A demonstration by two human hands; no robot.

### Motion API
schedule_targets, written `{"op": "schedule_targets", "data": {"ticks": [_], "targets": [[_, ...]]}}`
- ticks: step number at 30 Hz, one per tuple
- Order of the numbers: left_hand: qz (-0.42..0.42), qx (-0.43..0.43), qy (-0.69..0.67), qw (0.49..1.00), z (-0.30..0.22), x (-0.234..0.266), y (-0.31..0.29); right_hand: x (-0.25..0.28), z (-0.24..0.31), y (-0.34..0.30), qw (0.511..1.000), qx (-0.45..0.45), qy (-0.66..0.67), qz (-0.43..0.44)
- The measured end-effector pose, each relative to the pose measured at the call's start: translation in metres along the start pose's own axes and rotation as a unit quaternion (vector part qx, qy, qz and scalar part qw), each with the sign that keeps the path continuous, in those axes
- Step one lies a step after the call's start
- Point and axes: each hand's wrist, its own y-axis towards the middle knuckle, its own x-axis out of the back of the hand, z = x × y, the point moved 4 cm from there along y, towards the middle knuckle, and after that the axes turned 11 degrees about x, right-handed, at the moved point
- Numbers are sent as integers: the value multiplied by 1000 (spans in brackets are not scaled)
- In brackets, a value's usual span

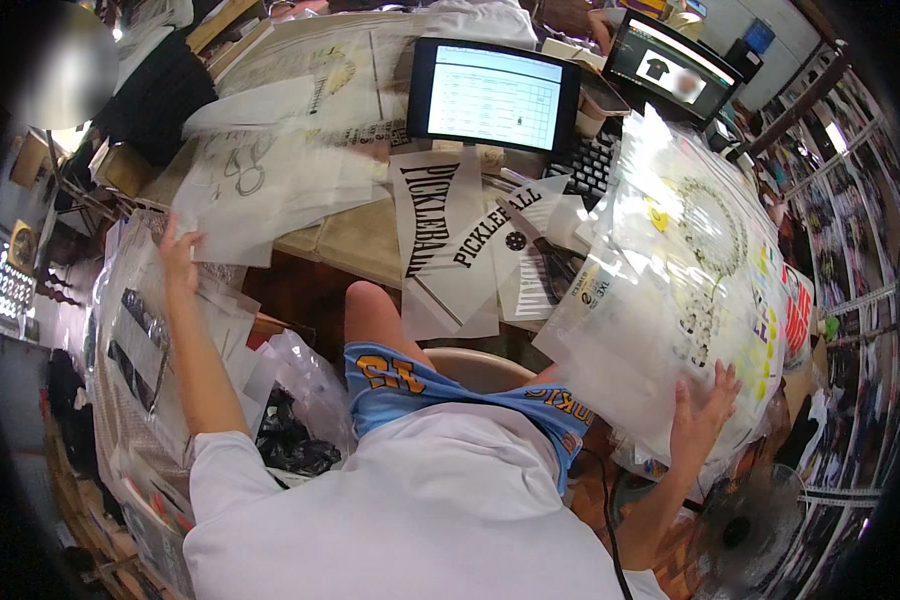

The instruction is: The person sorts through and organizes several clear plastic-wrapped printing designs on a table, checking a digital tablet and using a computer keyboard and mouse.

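My left hand (180, 250) is closed on the near edge of a translucent printed film sheet (215, 215), which is blurred and carries dark looped shapes. To the right, my right hand (703, 412) has its fingers spread at the lower edge of a big pile of clear printed film sheets (640, 385); I cannot tell whether it presses on them. Between the hands, film strips with black lettering (428, 215) lie across the table's front edge. A pair of dark-handled scissors (560, 262) appears to rest by them.
Behind the strips stand a lit tablet-like screen (493, 97), a black keyboard (582, 165) and a second monitor (672, 68). More film sheets (315, 75) cover the table's far left. A bag with black plastic (295, 435) sits by my left leg, and a fan (745, 530) at lower right.
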Motion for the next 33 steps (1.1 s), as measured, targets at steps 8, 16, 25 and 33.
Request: {"op": "schedule_targets", "data": {"ticks": [8,16,25,33], "targets": [[38,-16,85,995,25,-33,-1,16,-10,25,998,56,-3,-14],[-110,-230,565,784,30,12,41,-20,11,139,990,120,3,75],[-115,-396,487,770,-72,-120,-101,-61,3,153,979,98,-79,159],[389,-231,66,889,-86,-351,-275,-12,-7,151,963,-117,236,58]]}}
